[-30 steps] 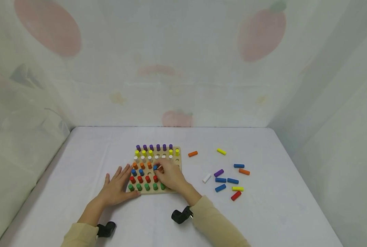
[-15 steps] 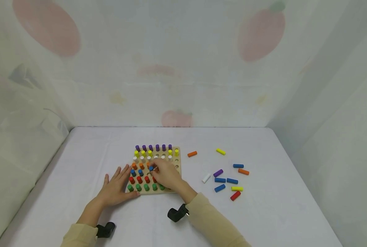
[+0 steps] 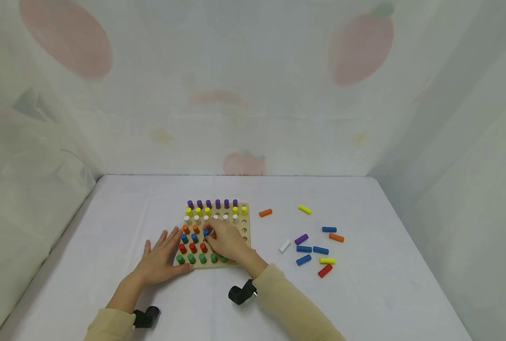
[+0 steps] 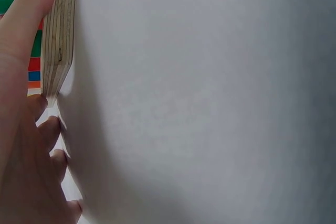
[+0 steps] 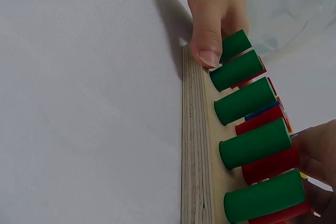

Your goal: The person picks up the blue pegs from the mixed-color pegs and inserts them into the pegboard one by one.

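A wooden pegboard (image 3: 248, 214) holds rows of coloured pegs standing upright, purple at the back and green pegs (image 5: 254, 142) at the front. My right hand (image 3: 231, 242) reaches over the board and pinches a blue peg (image 3: 206, 233) between thumb and fingers. That peg is just right of two standing blue pegs (image 3: 194, 238); its lower end is hidden. My left hand (image 3: 159, 261) lies at the board's left side with fingers spread. Its thumb (image 5: 208, 51) presses on the front left corner of the board.
Loose pegs lie right of the board: several blue pegs (image 3: 304, 249), a white peg (image 3: 284, 246), a purple peg (image 3: 301, 239), a red peg (image 3: 325, 271), plus orange pegs (image 3: 265, 212) and yellow pegs (image 3: 327, 261). A patterned curtain (image 3: 244, 118) hangs behind the table.
My right hand has shifted left over the board with the blue peg, bringing it to the spot beside the standing blue pegs. My left hand has stayed in place.
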`<state>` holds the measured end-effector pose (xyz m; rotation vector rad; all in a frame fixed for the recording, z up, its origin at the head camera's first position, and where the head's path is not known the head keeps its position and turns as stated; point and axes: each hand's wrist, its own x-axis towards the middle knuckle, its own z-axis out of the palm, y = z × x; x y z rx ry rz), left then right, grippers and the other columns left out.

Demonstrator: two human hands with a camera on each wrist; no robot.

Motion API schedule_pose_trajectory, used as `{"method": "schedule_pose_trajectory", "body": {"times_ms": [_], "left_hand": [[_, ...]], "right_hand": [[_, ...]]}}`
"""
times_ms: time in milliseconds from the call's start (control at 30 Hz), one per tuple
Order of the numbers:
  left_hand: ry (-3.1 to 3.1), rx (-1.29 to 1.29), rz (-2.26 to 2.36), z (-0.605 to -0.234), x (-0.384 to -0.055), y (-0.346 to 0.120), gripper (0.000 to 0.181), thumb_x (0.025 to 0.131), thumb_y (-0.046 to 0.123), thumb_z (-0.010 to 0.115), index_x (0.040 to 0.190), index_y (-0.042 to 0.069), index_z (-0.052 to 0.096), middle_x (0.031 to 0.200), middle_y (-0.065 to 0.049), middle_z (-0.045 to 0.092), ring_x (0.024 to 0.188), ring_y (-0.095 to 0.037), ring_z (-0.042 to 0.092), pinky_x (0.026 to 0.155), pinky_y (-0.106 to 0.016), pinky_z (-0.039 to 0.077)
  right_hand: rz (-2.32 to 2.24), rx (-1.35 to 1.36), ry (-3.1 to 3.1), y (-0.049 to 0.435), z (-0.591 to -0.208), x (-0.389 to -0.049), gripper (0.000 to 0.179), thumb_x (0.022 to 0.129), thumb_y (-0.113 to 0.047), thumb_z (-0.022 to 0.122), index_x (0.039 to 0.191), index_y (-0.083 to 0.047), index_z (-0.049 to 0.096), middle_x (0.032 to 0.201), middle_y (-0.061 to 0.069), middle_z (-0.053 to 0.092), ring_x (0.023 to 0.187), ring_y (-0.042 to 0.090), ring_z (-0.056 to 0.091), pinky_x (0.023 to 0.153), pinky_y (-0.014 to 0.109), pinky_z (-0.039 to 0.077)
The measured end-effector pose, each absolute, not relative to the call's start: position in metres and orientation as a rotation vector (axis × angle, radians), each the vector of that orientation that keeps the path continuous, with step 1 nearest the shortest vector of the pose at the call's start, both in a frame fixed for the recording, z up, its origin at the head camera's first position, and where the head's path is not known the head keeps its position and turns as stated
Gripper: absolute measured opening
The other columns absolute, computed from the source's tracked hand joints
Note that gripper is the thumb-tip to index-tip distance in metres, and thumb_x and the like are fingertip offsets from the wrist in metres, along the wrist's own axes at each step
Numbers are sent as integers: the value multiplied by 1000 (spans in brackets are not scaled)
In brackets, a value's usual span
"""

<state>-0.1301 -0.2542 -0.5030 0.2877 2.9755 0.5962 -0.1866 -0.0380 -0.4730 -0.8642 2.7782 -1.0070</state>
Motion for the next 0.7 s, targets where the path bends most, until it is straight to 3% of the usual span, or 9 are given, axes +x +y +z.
{"method": "schedule_pose_trajectory", "body": {"times_ms": [400, 700], "left_hand": [[2970, 289, 596, -502, -130, -254, 108, 66, 70, 64, 147, 12, 22, 152, -14, 22, 137, -44, 14, 98, -73, 0], [2972, 289, 596, -502, -130, -254, 108, 66, 69, 64, 148, 12, 21, 152, -14, 22, 137, -43, 14, 98, -73, 0]], "right_hand": [[-972, -847, 2768, -42, -476, -188, 16, 88, -16, 61, 104, -17, 59, 90, -9, 59, 71, -1, 50, 59, 8, 42], [-976, -801, 2767, -44, -474, -189, 16, 87, -16, 62, 103, -17, 60, 88, -9, 60, 68, 0, 50, 55, 9, 42]]}}
